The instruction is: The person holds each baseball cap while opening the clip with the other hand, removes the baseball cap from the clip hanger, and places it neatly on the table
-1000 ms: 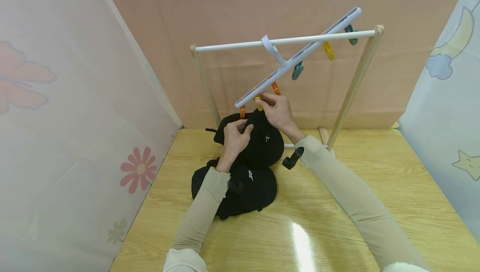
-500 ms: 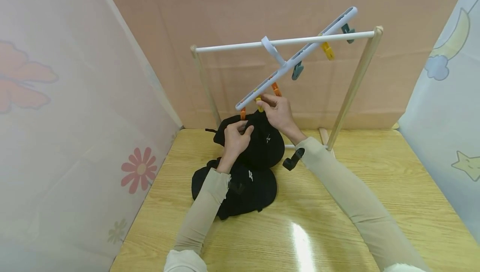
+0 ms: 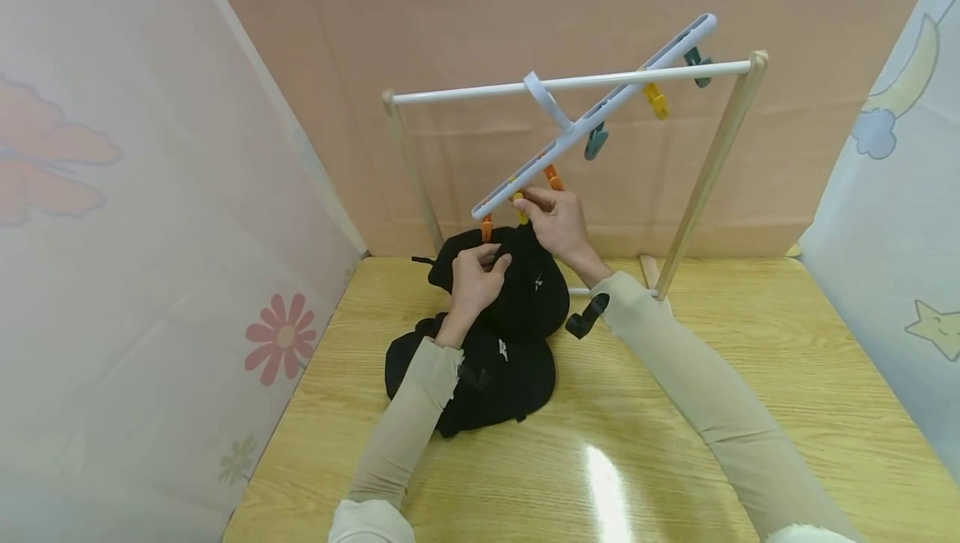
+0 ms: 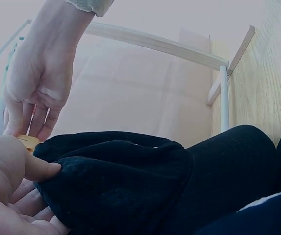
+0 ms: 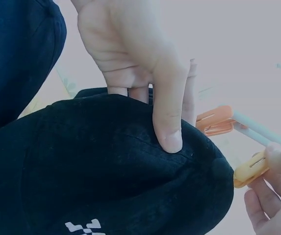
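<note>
A black cap [image 3: 543, 301] with a small white mark hangs below the near end of a pale hanger [image 3: 600, 110]. My left hand [image 3: 474, 283] holds the crown of this cap, thumb on the near side and fingers behind. My right hand [image 3: 561, 226] pinches a yellow clip [image 5: 250, 169] on the hanger, and the clip's tip meets the cap's edge in the right wrist view. Whether its jaws bite the fabric is hard to see. Left of it, an orange clip [image 3: 487, 231] meets the top of the cap. A second black cap [image 3: 517, 385] lies on the table in front.
The hanger hooks over a white rod [image 3: 465, 93] on a wooden stand [image 3: 705, 185]. Further clips hang along it: an orange clip [image 3: 552, 176], a grey-green clip [image 3: 596, 143] and a yellow clip [image 3: 657, 102]. Patterned sheets border the wooden table [image 3: 750, 310] on both sides.
Both hands keep their grips. The left hand and the top of the cap have sunk slightly, and the near orange and yellow clips sit a little lower than before.
</note>
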A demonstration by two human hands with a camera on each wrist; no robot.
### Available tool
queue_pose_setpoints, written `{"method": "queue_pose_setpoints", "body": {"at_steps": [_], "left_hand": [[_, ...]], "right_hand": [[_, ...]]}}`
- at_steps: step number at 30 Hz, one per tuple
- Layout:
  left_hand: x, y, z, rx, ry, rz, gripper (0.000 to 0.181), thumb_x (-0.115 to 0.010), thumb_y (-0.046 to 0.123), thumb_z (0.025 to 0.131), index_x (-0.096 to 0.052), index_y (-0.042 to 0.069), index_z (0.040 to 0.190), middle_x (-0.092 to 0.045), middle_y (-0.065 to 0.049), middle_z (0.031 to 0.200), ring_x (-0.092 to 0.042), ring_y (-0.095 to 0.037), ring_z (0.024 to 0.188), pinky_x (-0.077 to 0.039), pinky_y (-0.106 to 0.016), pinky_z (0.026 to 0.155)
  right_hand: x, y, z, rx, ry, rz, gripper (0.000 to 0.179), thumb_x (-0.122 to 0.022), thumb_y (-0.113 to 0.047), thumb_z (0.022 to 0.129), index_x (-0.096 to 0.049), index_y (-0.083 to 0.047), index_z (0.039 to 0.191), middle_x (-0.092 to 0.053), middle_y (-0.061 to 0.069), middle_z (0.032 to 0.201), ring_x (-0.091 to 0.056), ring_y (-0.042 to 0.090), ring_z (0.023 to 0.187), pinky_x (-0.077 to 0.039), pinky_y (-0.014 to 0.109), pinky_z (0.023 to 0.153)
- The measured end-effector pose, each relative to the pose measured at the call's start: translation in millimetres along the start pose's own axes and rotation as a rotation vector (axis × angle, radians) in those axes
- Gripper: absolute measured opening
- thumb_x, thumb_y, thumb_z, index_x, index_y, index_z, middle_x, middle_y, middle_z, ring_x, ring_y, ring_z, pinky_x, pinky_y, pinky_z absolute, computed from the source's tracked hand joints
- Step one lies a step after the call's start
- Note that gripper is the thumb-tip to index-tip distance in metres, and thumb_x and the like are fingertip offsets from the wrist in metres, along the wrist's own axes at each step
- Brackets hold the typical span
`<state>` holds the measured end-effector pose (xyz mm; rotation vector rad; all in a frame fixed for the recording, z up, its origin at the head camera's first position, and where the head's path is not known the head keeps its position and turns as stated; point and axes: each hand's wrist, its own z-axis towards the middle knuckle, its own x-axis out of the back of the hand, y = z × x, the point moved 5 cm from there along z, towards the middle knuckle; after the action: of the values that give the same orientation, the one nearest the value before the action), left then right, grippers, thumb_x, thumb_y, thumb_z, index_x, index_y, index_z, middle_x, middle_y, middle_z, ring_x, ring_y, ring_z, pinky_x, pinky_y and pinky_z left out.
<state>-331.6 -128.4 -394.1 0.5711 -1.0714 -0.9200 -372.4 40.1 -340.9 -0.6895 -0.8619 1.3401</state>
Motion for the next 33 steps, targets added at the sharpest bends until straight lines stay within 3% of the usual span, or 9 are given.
{"method": "queue_pose_setpoints", "body": {"at_steps": [4,16,22,29,33], "left_hand": [[-1.8,-1.4,-1.1,0.008,-0.013,-0.006,0.027,-0.075,0.010,0.100,-0.078,-0.002,0.123,-0.079,-0.019,0.118,-0.078,-0.032,0.106,-0.063,-0.045,0.094],[-3.3,0.7,-1.2,0.004,-0.021,-0.044,0.023,-0.075,0.011,0.100,-0.080,0.000,0.120,-0.080,-0.017,0.115,-0.079,-0.030,0.105,-0.064,-0.044,0.093],[-3.0,1.9,-1.6,0.076,-0.038,-0.166,0.023,-0.073,0.014,0.102,-0.079,0.001,0.121,-0.078,-0.017,0.119,-0.076,-0.031,0.110,-0.062,-0.044,0.095],[-7.5,1.6,-1.4,0.184,-0.139,-0.350,0.024,-0.063,0.021,0.109,-0.074,0.004,0.122,-0.070,-0.013,0.124,-0.063,-0.025,0.113,-0.050,-0.044,0.103],[-6.7,2.8,-2.1,0.237,-0.130,-0.393,0.024,-0.061,0.022,0.110,-0.073,0.004,0.121,-0.069,-0.009,0.119,-0.060,-0.020,0.107,-0.048,-0.039,0.098]], "right_hand": [[-1.1,1.8,0.5,-0.008,-0.016,-0.001,0.029,-0.071,-0.010,0.104,-0.075,-0.002,0.131,-0.077,0.021,0.123,-0.074,0.036,0.116,-0.060,0.053,0.099],[-0.4,6.8,-0.9,-0.040,-0.106,0.028,0.041,-0.068,-0.010,0.106,-0.064,-0.003,0.146,-0.065,0.023,0.146,-0.065,0.038,0.133,-0.053,0.054,0.110],[-0.1,5.9,-0.1,-0.038,-0.114,0.024,0.044,-0.068,-0.006,0.104,-0.061,0.002,0.148,-0.062,0.026,0.148,-0.065,0.042,0.132,-0.054,0.056,0.108],[-0.5,8.1,0.3,-0.021,-0.140,0.035,0.044,-0.069,-0.009,0.105,-0.062,0.001,0.147,-0.064,0.023,0.147,-0.067,0.040,0.129,-0.054,0.055,0.107],[0.5,8.7,-1.1,0.003,-0.151,0.028,0.045,-0.069,-0.011,0.105,-0.061,0.000,0.148,-0.064,0.023,0.147,-0.066,0.039,0.130,-0.053,0.054,0.110]]}}
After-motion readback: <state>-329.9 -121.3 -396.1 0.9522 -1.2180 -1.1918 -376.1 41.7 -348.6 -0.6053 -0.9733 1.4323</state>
